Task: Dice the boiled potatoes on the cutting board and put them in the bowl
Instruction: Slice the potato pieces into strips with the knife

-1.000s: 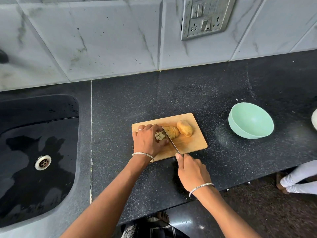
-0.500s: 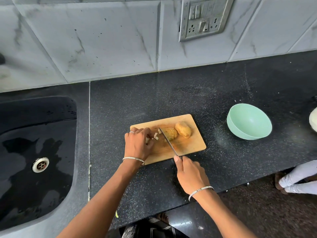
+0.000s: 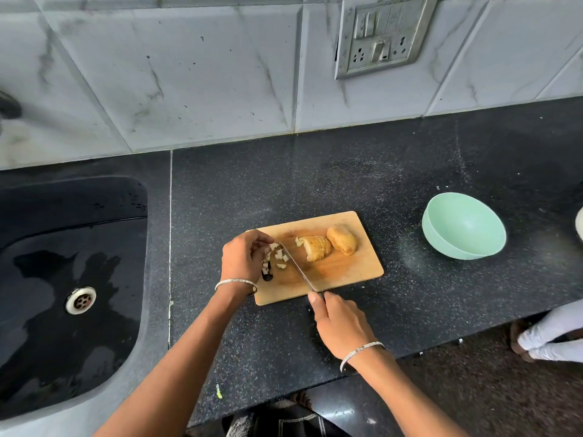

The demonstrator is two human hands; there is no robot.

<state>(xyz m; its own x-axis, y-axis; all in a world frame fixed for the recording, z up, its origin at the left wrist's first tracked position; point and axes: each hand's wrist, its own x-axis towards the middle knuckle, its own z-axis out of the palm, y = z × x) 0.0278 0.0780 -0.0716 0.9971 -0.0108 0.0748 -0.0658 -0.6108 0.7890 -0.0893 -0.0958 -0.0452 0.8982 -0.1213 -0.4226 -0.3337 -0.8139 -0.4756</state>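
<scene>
A wooden cutting board [image 3: 350, 269] lies on the black counter. On it sit a partly sliced potato [image 3: 315, 247] and a whole potato [image 3: 342, 239] to its right. Small white potato dice [image 3: 277, 257] lie at the board's left end. My left hand [image 3: 243, 260] is cupped around the dice, fingers curled at their far side. My right hand [image 3: 339, 323] grips a knife [image 3: 298, 268] by the handle, its blade slanting across the board between the dice and the sliced potato. A mint green bowl [image 3: 463, 227] stands to the right and looks bare inside.
A black sink [image 3: 69, 279] with a metal drain fills the left. A tiled wall with a switch plate [image 3: 383, 33] backs the counter. Another person's foot and white trouser leg [image 3: 552, 339] show at the lower right, and a pale object [image 3: 580, 227] at the right edge.
My left hand has slid left off the sliced potato and drawn the cut dice to the board's left end. The knife blade followed to the left, separating dice from potato.
</scene>
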